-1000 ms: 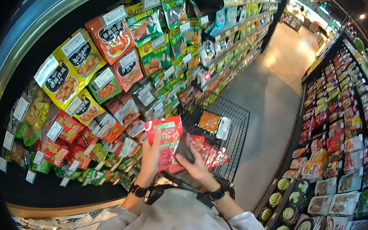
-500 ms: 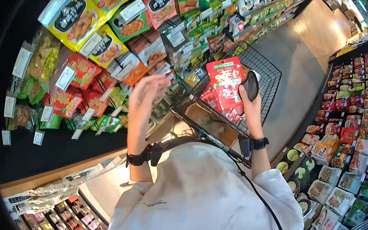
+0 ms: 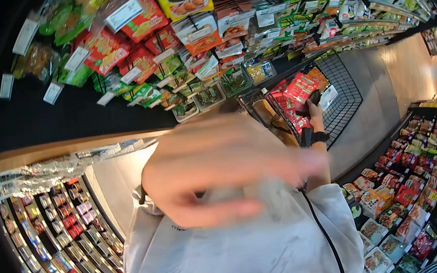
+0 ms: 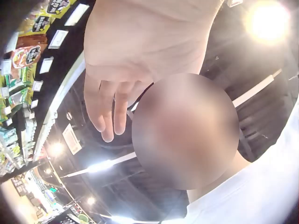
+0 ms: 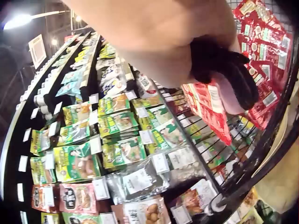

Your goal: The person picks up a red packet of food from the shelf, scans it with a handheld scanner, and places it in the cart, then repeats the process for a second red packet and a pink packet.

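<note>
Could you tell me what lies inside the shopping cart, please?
Red packets, an orange packet and a white one show inside the cart; the right hand and its held packet cover the rest.

The wire cart is open on top; the right hand with its red packet hangs over its near end. Hanging packets crowd the far shelf wall just beyond. Bare aisle floor lies free on its right.
</note>
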A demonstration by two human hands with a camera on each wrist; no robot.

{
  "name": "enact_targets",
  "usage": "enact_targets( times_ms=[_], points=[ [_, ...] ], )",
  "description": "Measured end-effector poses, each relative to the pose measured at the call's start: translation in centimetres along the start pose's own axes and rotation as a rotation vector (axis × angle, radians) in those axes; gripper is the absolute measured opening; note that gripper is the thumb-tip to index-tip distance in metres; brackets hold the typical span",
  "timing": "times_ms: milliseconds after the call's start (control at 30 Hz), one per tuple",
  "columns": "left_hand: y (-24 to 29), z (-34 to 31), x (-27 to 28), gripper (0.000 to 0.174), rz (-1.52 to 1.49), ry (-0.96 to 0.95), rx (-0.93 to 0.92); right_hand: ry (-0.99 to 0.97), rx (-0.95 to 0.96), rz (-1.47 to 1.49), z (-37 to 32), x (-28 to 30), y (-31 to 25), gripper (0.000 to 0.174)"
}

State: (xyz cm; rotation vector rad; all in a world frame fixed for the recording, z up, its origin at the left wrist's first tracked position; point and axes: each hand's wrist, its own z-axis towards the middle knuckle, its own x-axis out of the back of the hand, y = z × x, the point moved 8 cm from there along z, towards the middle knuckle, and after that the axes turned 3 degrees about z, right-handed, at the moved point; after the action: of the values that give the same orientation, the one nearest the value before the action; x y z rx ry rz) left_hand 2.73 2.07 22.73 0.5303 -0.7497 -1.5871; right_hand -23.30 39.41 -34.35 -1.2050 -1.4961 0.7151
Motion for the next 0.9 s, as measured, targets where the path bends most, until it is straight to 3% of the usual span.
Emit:
enact_targets(
  times_ms=[33,67,100,133,233,500,567,600,633,700,733,767,833,900],
  points=[
    [0.6,0.4,0.0,0.026,-0.014,-0.017,-0.010,-0.044,0.026,-0.092,-0.5,-0.8,-1.5,0.030],
    [1.3,0.6,-0.1,0.026,-0.021,-0.028,-0.024,-0.135,-0.156,0.059,-2.0,-1.3,-1.1,0.025],
    [2.0,0.5,-0.1,0.027,-0.021,-0.031,-0.039,-0.215,-0.263,0.095,-1.2,-1.6,1.0,0.034],
    [2.8,0.6,-0.1,0.027,-0.021,-0.027,-0.057,-0.215,-0.236,0.307,-1.4,-1.8,0.9,0.034],
    [4.7,0.2,0.0,0.028,-0.018,-0.004,-0.090,-0.204,-0.346,0.412,-2.2,-1.0,0.2,0.038],
    [6.2,-2.0,2.0,0.030,0.004,-0.004,-0.067,-0.197,-0.191,0.546,-7.6,-1.4,-10.3,0.043],
    [4.8,-2.7,3.0,0.030,0.011,-0.033,-0.015,-0.194,-0.028,0.493,-8.9,-1.5,-13.1,0.047],
    [3.3,-3.3,3.5,0.032,0.026,-0.087,-0.019,-0.218,0.010,0.500,-8.6,-1.0,-13.0,0.050],
    [1.2,-4.5,4.5,0.032,0.020,-0.087,0.143,-0.242,0.047,0.504,-8.9,-1.0,-12.8,0.053],
    [-6.1,-9.9,6.8,0.032,0.141,-0.157,0.572,-0.071,-0.030,0.495,-13.6,-1.6,-19.5,0.057],
    [-9.1,-12.5,8.4,0.032,0.210,-0.197,0.779,-0.066,0.000,0.508,-13.1,-1.4,-19.0,0.057],
    [-12.9,-15.9,10.4,0.029,0.315,-0.159,0.860,-0.056,0.027,0.516,-12.5,-0.8,-18.5,0.056],
    [-22.7,-23.7,14.9,0.027,0.124,0.088,1.004,-0.058,0.082,0.548,-13.1,-0.8,-19.7,0.057],
    [-28.9,-28.8,19.4,0.026,0.199,0.381,1.097,-0.009,0.145,0.457,-12.3,-0.1,-19.5,0.057]
  ],
)
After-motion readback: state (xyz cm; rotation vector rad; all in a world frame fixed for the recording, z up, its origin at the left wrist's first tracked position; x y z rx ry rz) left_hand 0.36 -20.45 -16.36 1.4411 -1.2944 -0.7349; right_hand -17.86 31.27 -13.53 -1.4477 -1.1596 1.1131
